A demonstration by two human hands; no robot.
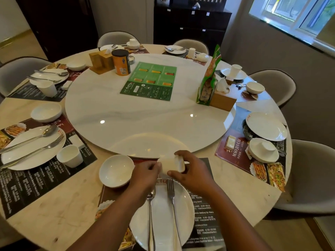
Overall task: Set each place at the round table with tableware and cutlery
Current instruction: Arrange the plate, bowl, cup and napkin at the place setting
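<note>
Both hands hold a small white cup (pixel 172 164) lying on its side above the near placemat (pixel 204 211). My left hand (pixel 145 176) grips its left end and my right hand (pixel 192 172) curls round its right end. Just below them a white plate (pixel 184 209) carries a spoon (pixel 150 214) and a fork (pixel 172 205). A white bowl (pixel 116 171) stands left of my hands. The place to the left has a plate (pixel 34 147) with cutlery, a cup (pixel 70 155) and a bowl (pixel 46 112). At the right, a plate (pixel 266 125) and a bowl with a cup in it (pixel 262 150) sit on a mat.
A marble turntable (pixel 145 115) fills the table's middle, bearing a green menu (pixel 150 81), an orange can (pixel 121 62), a wooden holder (pixel 100 61), a green snack bag (pixel 210 77) and a tissue box (pixel 223 100). Grey chairs (pixel 311 176) ring the table. More set places lie at the far side.
</note>
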